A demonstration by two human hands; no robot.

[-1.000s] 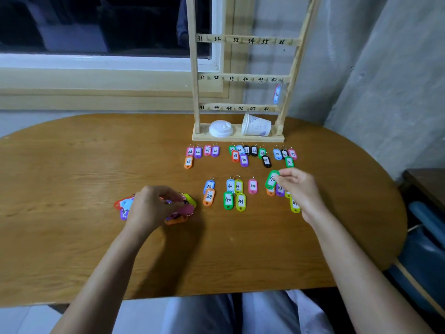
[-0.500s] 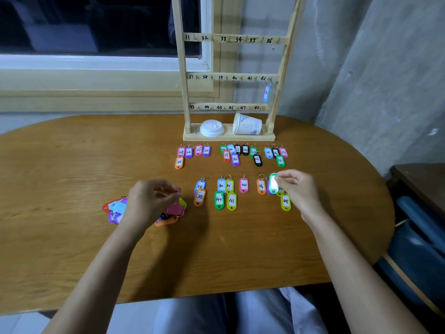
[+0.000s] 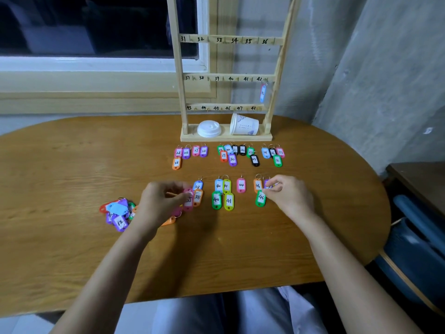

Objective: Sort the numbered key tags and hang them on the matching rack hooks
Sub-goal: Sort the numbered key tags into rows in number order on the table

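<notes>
A wooden rack (image 3: 181, 97) with numbered bars 31 to 48 stands at the table's far edge; one blue tag (image 3: 263, 93) hangs under 42. Sorted key tags lie in two rows on the table, a far row (image 3: 232, 155) and a near row (image 3: 222, 194). An unsorted heap (image 3: 117, 212) lies at the left. My left hand (image 3: 160, 203) pinches a pink tag (image 3: 188, 200) beside the orange 38 tag (image 3: 198, 196). My right hand (image 3: 289, 195) rests its fingertips on a purple tag (image 3: 267, 183), right next to the green 48 tag (image 3: 260, 198).
A white lid (image 3: 209, 128) and a tipped paper cup (image 3: 243, 127) lie on the rack's base. A concrete wall stands to the right, a window sill behind. A dark table (image 3: 419, 179) and blue seat (image 3: 419, 251) stand at the right beyond the oval table's edge.
My left hand lifted a pink tag out of the heap and carried it right to the 38 tags. My right hand set the green 48 tag down and moved onto the purple tag.
</notes>
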